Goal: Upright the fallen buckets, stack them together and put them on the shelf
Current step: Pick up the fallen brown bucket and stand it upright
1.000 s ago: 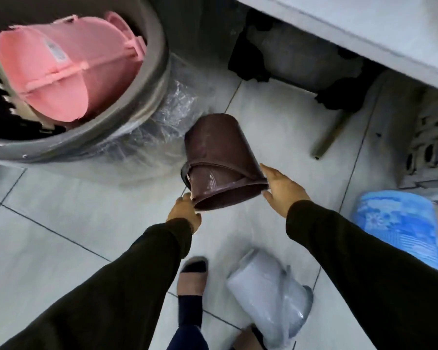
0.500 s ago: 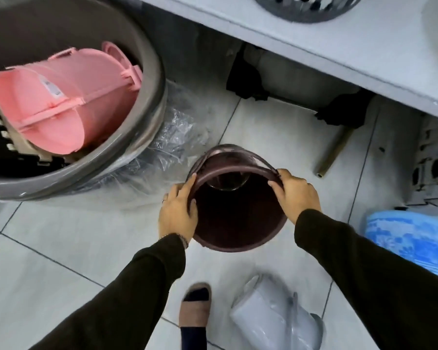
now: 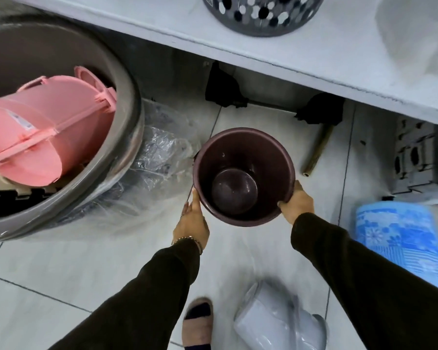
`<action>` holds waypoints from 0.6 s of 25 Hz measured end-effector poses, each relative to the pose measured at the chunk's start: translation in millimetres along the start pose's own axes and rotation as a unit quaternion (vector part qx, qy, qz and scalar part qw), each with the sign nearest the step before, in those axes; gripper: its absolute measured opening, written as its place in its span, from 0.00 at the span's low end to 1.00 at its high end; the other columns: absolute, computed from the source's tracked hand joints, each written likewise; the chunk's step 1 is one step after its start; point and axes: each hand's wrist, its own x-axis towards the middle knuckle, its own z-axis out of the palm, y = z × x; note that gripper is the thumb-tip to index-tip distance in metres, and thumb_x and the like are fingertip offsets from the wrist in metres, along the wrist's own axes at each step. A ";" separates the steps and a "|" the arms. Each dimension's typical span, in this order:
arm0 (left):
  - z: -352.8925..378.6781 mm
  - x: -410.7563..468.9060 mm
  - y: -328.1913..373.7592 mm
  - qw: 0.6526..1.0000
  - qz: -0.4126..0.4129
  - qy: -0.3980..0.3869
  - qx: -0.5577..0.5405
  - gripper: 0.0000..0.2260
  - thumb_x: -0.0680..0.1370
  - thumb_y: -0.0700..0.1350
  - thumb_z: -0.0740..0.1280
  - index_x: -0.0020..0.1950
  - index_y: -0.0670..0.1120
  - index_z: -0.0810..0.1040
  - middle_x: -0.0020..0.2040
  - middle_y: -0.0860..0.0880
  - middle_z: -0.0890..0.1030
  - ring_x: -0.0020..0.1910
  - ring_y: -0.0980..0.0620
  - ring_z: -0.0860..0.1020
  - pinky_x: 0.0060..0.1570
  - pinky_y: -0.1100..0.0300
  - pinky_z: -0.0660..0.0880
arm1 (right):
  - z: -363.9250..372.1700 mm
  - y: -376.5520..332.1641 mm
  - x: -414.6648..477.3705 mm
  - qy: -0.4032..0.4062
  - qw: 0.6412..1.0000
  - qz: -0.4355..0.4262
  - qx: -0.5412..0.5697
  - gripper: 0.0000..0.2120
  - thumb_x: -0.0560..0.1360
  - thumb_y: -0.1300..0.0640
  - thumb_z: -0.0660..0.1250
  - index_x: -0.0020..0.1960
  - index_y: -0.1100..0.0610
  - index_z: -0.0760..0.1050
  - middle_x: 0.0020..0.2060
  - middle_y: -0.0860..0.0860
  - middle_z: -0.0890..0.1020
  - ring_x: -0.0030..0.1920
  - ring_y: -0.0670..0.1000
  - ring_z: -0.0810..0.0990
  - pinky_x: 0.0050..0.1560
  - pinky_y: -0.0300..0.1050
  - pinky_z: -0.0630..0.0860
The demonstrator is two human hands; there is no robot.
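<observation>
A dark brown bucket (image 3: pixel 243 157) stands upright over the tiled floor, its mouth facing me. My left hand (image 3: pixel 191 223) rests flat against its left side. My right hand (image 3: pixel 297 202) grips the rim at the lower right. A grey bucket (image 3: pixel 271 322) lies on its side on the floor near my foot. A pink bucket (image 3: pixel 43 137) lies tipped inside a large grey tub (image 3: pixel 127 157) at the left. The white shelf (image 3: pixel 314 59) runs across the top.
A perforated grey basket (image 3: pixel 261 13) sits on the shelf. Clear plastic wrap (image 3: pixel 162 152) bunches between the tub and the brown bucket. A blue patterned container (image 3: pixel 400 238) is at the right, a brass pipe (image 3: pixel 317 152) lies under the shelf, and my sandalled foot (image 3: pixel 197 322) is below.
The brown bucket went from lying on its side to upright, mouth up. Both hands turned it, and the view tilted up to show more of the shelf.
</observation>
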 end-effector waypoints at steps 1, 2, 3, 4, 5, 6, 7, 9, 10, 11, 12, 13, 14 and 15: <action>-2.3 1.5 2.6 1.000 -0.014 -0.011 0.008 0.43 0.75 0.30 0.57 0.80 0.57 0.36 0.78 0.46 0.64 0.80 0.47 0.58 0.62 0.48 0.73 | 2.4 2.3 -1.7 -0.009 1.000 0.000 0.005 0.23 0.77 0.64 0.66 0.71 0.57 0.65 0.62 0.59 0.79 0.62 0.63 0.78 0.64 0.53 0.74; -6.0 2.6 3.0 0.999 -0.020 -0.026 0.022 0.44 0.74 0.28 0.55 0.80 0.56 0.37 0.80 0.47 0.60 0.81 0.49 0.52 0.65 0.49 0.72 | 4.7 3.8 -1.4 -0.019 1.000 0.003 0.005 0.25 0.78 0.63 0.65 0.72 0.56 0.63 0.62 0.59 0.79 0.62 0.63 0.78 0.64 0.54 0.74; -10.5 4.2 1.9 0.998 -0.021 -0.038 0.039 0.44 0.73 0.27 0.55 0.80 0.55 0.37 0.81 0.48 0.56 0.81 0.49 0.49 0.68 0.49 0.69 | 5.4 4.4 0.0 -0.028 1.000 0.005 0.004 0.26 0.78 0.62 0.65 0.74 0.56 0.61 0.63 0.60 0.78 0.63 0.64 0.78 0.65 0.55 0.74; -16.0 4.9 1.7 0.997 -0.017 -0.048 0.058 0.44 0.73 0.28 0.55 0.81 0.53 0.38 0.82 0.48 0.53 0.81 0.48 0.48 0.72 0.49 0.65 | 4.8 4.0 0.8 -0.039 0.999 0.010 0.003 0.28 0.78 0.61 0.66 0.75 0.56 0.58 0.65 0.60 0.77 0.63 0.64 0.78 0.66 0.56 0.73; -21.2 5.0 1.8 0.995 -0.013 -0.056 0.078 0.42 0.74 0.30 0.56 0.81 0.51 0.38 0.82 0.48 0.50 0.81 0.47 0.47 0.75 0.49 0.60 | 3.8 3.7 0.8 -0.047 0.999 0.012 0.000 0.31 0.78 0.59 0.66 0.76 0.57 0.56 0.67 0.60 0.75 0.65 0.64 0.76 0.68 0.56 0.73; -26.3 3.4 3.8 0.992 -0.007 -0.056 0.109 0.41 0.75 0.32 0.57 0.81 0.50 0.39 0.83 0.48 0.47 0.81 0.46 0.47 0.78 0.48 0.56 | 0.9 4.5 -1.1 -0.049 0.999 0.012 -0.008 0.34 0.78 0.56 0.67 0.78 0.57 0.52 0.71 0.60 0.71 0.68 0.63 0.74 0.70 0.57 0.71; -31.3 -0.1 8.5 0.989 0.004 -0.045 0.142 0.39 0.76 0.36 0.58 0.81 0.50 0.39 0.83 0.48 0.45 0.81 0.45 0.47 0.79 0.46 0.53 | -3.5 6.1 -6.0 -0.043 0.999 0.002 -0.025 0.38 0.78 0.54 0.67 0.79 0.56 0.49 0.75 0.60 0.65 0.72 0.63 0.69 0.72 0.57 0.69; -43.5 -10.4 25.2 0.978 0.046 -0.012 0.204 0.37 0.78 0.42 0.59 0.81 0.49 0.40 0.82 0.48 0.43 0.81 0.45 0.46 0.79 0.45 0.50 | -16.8 10.2 -18.9 -0.017 0.993 -0.037 -0.111 0.41 0.78 0.49 0.66 0.80 0.55 0.44 0.80 0.58 0.54 0.79 0.60 0.57 0.75 0.58 0.62; -47.3 -15.2 36.2 0.970 0.079 0.000 0.230 0.36 0.79 0.44 0.59 0.81 0.49 0.40 0.82 0.48 0.43 0.81 0.45 0.45 0.79 0.45 0.49 | -25.9 12.6 -23.2 0.003 0.985 -0.060 -0.163 0.41 0.78 0.47 0.65 0.80 0.56 0.43 0.81 0.57 0.51 0.80 0.59 0.52 0.77 0.58 0.59; -48.9 -19.0 47.7 0.962 0.115 0.010 0.247 0.35 0.79 0.46 0.58 0.81 0.48 0.41 0.82 0.48 0.42 0.81 0.45 0.44 0.79 0.45 0.47 | -38.0 14.7 -27.9 0.021 0.977 -0.085 -0.196 0.41 0.79 0.47 0.64 0.80 0.56 0.43 0.81 0.57 0.49 0.80 0.58 0.50 0.77 0.57 0.56; -49.0 -22.5 59.6 0.954 0.148 0.017 0.260 0.35 0.80 0.46 0.58 0.81 0.47 0.41 0.82 0.48 0.42 0.81 0.46 0.43 0.79 0.45 0.46 | -49.0 19.1 -30.4 0.030 0.970 -0.105 -0.215 0.40 0.79 0.47 0.63 0.80 0.56 0.43 0.81 0.56 0.48 0.80 0.58 0.48 0.78 0.56 0.55; -48.2 -26.4 73.1 0.947 0.171 0.018 0.270 0.34 0.80 0.47 0.57 0.81 0.47 0.42 0.82 0.48 0.42 0.81 0.46 0.42 0.79 0.45 0.45 | -61.0 24.0 -33.3 0.035 0.965 -0.122 -0.228 0.39 0.79 0.47 0.62 0.80 0.57 0.43 0.81 0.56 0.48 0.80 0.57 0.48 0.78 0.55 0.54; -45.9 -30.4 84.0 0.938 0.189 0.016 0.290 0.34 0.81 0.47 0.57 0.81 0.47 0.42 0.82 0.48 0.42 0.81 0.46 0.42 0.79 0.45 0.44 | -69.5 29.6 -35.8 0.029 0.961 -0.133 -0.242 0.39 0.79 0.47 0.62 0.80 0.57 0.43 0.81 0.56 0.47 0.81 0.57 0.47 0.79 0.55 0.53; -39.5 -36.1 96.2 0.933 0.205 0.013 0.295 0.33 0.81 0.47 0.57 0.81 0.47 0.42 0.82 0.48 0.42 0.81 0.46 0.41 0.80 0.46 0.44 | -78.6 39.3 -39.7 0.022 0.957 -0.140 -0.254 0.39 0.79 0.48 0.62 0.80 0.57 0.42 0.81 0.55 0.46 0.81 0.56 0.46 0.79 0.54 0.53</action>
